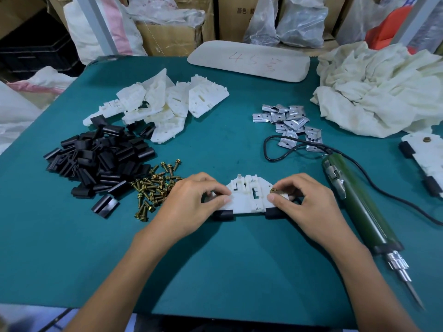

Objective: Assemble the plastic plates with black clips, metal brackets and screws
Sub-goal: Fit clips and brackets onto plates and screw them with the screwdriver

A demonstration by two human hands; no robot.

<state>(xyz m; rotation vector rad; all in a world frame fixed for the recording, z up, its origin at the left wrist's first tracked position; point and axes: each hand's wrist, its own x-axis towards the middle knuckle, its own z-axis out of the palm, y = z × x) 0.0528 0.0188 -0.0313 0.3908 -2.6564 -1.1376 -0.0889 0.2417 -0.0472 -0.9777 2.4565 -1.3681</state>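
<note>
A white plastic plate (pixel 247 196) lies flat on the green table in front of me, with a black clip (pixel 223 214) on its near left corner and another black clip (pixel 273 213) on its near right corner. My left hand (pixel 191 202) pinches the plate's left end. My right hand (pixel 306 200) pinches a brass screw (pixel 273 190) against a metal bracket on the plate's right end. Supplies lie behind: white plates (pixel 165 106), black clips (pixel 100 164), brass screws (pixel 155 188) and metal brackets (pixel 290 123).
A green electric screwdriver (pixel 354 204) with a black cord lies to the right of my right hand. An assembled plate (pixel 426 159) sits at the right edge. A crumpled cream cloth (pixel 383 92) and a grey pad (pixel 249 61) lie at the back.
</note>
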